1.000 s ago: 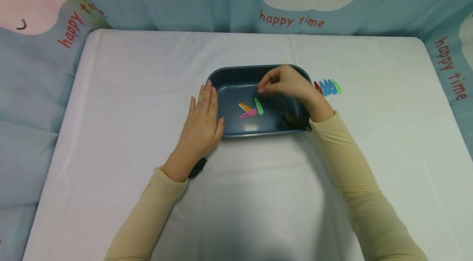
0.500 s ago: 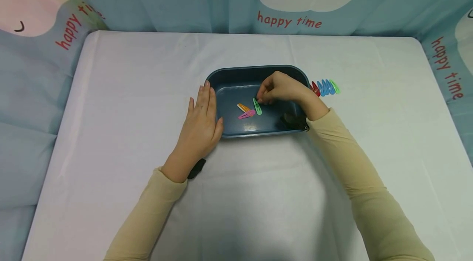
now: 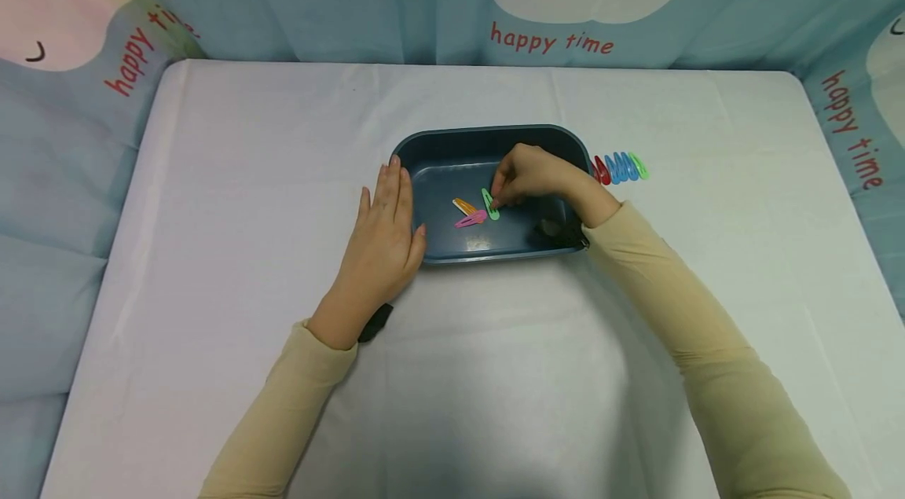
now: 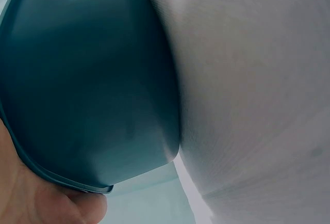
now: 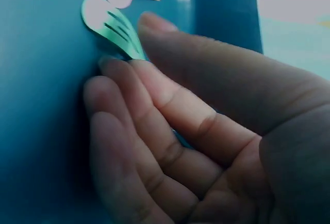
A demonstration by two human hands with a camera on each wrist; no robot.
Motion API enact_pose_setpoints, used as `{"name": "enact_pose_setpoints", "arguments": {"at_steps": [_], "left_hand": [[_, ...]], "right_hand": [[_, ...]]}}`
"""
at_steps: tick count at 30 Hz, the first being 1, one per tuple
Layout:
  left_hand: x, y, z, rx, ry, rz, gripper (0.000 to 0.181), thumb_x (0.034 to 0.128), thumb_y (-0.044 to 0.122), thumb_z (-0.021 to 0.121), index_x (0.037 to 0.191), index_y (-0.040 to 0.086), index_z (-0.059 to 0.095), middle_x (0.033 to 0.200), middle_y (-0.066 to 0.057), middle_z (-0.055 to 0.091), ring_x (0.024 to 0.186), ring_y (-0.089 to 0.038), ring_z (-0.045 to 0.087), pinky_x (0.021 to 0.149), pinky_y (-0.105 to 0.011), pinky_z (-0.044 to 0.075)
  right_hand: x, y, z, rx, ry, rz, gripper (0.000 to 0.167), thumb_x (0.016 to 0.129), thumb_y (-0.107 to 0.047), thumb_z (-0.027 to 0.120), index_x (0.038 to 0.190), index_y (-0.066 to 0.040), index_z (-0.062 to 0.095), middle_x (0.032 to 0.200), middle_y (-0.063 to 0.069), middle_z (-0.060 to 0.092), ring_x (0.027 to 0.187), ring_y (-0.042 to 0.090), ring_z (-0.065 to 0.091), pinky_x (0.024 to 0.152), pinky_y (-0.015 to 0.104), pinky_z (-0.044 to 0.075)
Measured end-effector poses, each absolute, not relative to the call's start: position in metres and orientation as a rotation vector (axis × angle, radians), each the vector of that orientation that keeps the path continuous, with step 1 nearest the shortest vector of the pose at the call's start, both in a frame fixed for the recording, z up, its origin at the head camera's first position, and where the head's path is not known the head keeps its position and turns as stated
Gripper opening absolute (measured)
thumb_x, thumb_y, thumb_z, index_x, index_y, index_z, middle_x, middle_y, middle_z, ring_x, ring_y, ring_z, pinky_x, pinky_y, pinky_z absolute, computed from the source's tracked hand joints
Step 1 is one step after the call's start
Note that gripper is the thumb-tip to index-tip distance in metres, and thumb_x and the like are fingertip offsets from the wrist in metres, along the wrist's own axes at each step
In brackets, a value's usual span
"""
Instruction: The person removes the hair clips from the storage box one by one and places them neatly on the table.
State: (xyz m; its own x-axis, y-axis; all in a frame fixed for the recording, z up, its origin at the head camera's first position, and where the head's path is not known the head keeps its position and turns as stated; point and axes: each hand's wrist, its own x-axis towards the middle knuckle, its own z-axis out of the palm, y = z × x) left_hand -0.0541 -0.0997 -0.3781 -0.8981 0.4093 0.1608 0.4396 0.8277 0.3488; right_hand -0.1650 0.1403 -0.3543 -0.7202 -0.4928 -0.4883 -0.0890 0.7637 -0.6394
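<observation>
A dark blue rectangular tray [image 3: 452,247] stands on the white table. My left hand [image 3: 380,236] lies flat with straight fingers along the tray's left rim. In the left wrist view, the tray's outer wall [image 4: 93,95] fills much of the picture. My right hand [image 3: 530,177] reaches inside the tray, fingers curled, thumb and index fingertip at a green snap hair clip [image 3: 487,200]. In the right wrist view, the green clip's narrow end runs between thumb and index finger. A pink hair clip [image 3: 471,219] overlaps an orange hair clip [image 3: 464,206] just to its left.
Outside the tray's right side, red hair clips [image 3: 602,170], several blue hair clips [image 3: 621,167] and a green one [image 3: 639,166] lie in a row. Blue printed cloth [image 3: 339,4] hangs beyond the table's far edge.
My right hand has lowered toward me within the tray, from above the green clip onto it. The left hand has stayed on the rim. The clips have not moved.
</observation>
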Motion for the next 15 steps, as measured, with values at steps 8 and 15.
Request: {"name": "enact_pose_setpoints", "arguments": {"at_steps": [8, 15], "left_hand": [[-0.0543, -0.0995, -0.3777, -0.687, -2.928, -0.593, 0.066, 0.0960, 0.022, 0.042, 0.144, -0.014, 0.013, 0.155, -0.023, 0.000, 0.142, -0.037, 0.007, 0.108, -0.058, 0.013], [-0.0551, -0.0997, -0.3782, -0.683, -2.930, -0.601, 0.067, 0.0952, 0.021, 0.043, 0.144, -0.014, 0.014, 0.155, -0.023, 0.001, 0.142, -0.037, 0.006, 0.108, -0.059, 0.013]], "right_hand": [[-0.1644, 0.1353, -0.3546, -0.477, 2.380, -0.639, 0.016, 0.076, -0.018, 0.079, 0.071, -0.007, 0.068, 0.063, -0.001, 0.062, 0.057, 0.012, 0.054, 0.056, 0.026, 0.044], [-0.1638, 0.1326, -0.3528, -0.453, 2.390, -0.611, 0.014, 0.076, -0.014, 0.079, 0.072, -0.007, 0.067, 0.064, 0.001, 0.063, 0.058, 0.014, 0.055, 0.055, 0.027, 0.044]]}}
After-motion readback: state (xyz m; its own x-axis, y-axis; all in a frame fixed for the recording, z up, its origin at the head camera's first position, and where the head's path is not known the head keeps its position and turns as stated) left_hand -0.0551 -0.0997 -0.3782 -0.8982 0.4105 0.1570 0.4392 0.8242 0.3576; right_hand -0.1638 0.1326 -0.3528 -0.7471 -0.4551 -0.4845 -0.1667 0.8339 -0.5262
